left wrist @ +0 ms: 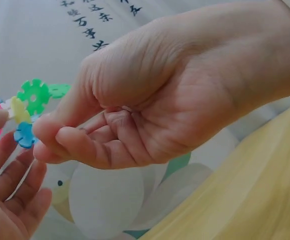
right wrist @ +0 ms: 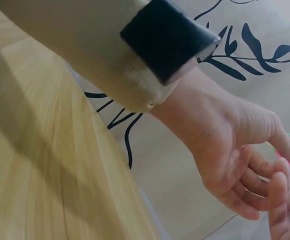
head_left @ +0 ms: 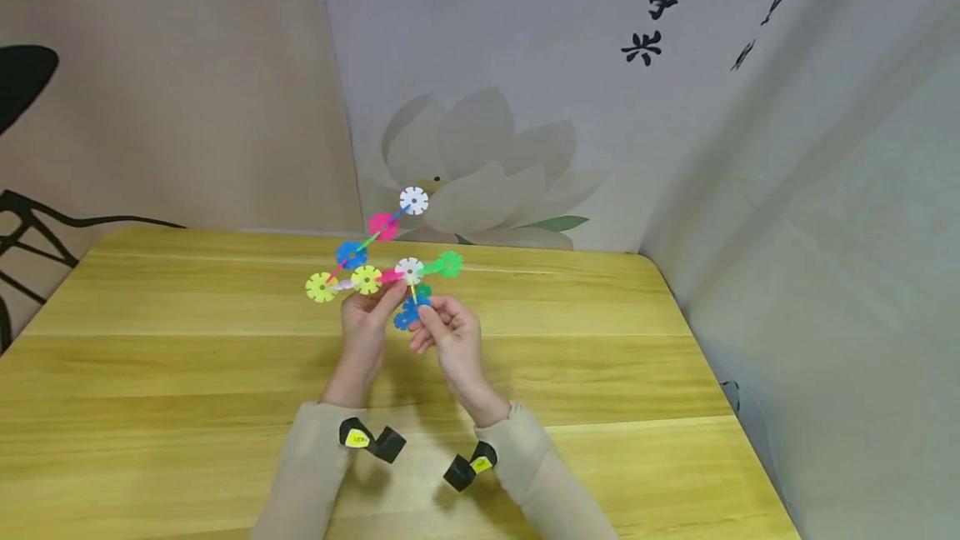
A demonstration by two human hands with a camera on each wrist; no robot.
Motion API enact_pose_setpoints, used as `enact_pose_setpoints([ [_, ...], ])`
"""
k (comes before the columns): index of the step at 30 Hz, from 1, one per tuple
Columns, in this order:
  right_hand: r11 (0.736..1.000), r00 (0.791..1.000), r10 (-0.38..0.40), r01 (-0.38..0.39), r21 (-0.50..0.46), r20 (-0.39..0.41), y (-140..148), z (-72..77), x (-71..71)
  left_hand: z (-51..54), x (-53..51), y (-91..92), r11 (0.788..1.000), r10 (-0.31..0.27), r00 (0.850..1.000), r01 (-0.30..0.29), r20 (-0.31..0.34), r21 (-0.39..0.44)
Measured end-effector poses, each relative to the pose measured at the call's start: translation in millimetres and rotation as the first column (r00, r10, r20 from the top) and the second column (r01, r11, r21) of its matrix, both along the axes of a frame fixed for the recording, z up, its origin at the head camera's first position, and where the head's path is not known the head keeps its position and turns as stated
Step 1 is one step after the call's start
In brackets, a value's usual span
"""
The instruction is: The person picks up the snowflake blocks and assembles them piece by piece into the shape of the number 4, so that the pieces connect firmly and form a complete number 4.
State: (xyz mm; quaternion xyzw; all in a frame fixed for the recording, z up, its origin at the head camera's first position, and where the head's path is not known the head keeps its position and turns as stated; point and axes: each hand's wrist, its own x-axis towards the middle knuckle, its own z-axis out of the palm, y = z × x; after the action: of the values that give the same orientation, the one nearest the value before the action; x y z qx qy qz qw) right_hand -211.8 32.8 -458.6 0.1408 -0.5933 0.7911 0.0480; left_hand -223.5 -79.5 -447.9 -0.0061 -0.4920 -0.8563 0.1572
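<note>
Notched plastic snowflake discs, linked edge to edge, form a branching chain held up above the table. One branch climbs from a yellow disc [head_left: 321, 287] through a blue disc [head_left: 351, 255] and a pink disc [head_left: 383, 227] to a white disc [head_left: 414, 201] at the top. My left hand [head_left: 365, 340] pinches the chain below the middle white disc [head_left: 409, 271], between thumb and fingers. Lower down, blue discs [head_left: 405, 319] are pinched by my right hand [head_left: 455, 346]. A green disc [head_left: 450, 264] sticks out to the right. Fingers hide part of the joints.
The wooden table [head_left: 187, 373] spreads under both forearms. Behind it hangs a pale curtain [head_left: 510, 40] with a printed lotus and black characters. Each sleeve carries a black wrist camera, the left one [head_left: 388, 444] near the right one [head_left: 460, 473].
</note>
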Motion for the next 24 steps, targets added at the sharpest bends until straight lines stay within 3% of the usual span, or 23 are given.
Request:
enact_pose_setpoints([
  [4,1.000,1.000,-0.001,0.002,0.020,-0.027,0.6,-1.4,-0.7,-3.5,-2.1,0.2,0.999,0.034,0.999,-0.034,0.015,-0.016],
  [12,0.997,0.998,0.057,-0.057,0.047,-0.006,4.4,-7.4,-5.2,-9.2,-4.1,0.3,0.995,0.098,0.994,-0.097,-0.049,0.022],
  [18,0.985,0.995,0.104,-0.103,0.136,-0.002,21.6,-21.1,-24.2,-8.8,-6.3,-3.4,0.991,0.134,0.990,-0.134,-0.035,0.001],
  [21,0.963,0.999,0.033,-0.041,0.267,0.037,33.5,-32.2,-39.0,-8.8,-7.0,-6.4,0.990,0.141,0.989,-0.141,-0.040,-0.009],
  [24,0.909,0.993,-0.066,0.019,0.417,0.098,42.1,-43.5,-51.7,-9.5,-6.8,-9.0,0.989,0.141,0.989,-0.143,-0.043,-0.034],
])
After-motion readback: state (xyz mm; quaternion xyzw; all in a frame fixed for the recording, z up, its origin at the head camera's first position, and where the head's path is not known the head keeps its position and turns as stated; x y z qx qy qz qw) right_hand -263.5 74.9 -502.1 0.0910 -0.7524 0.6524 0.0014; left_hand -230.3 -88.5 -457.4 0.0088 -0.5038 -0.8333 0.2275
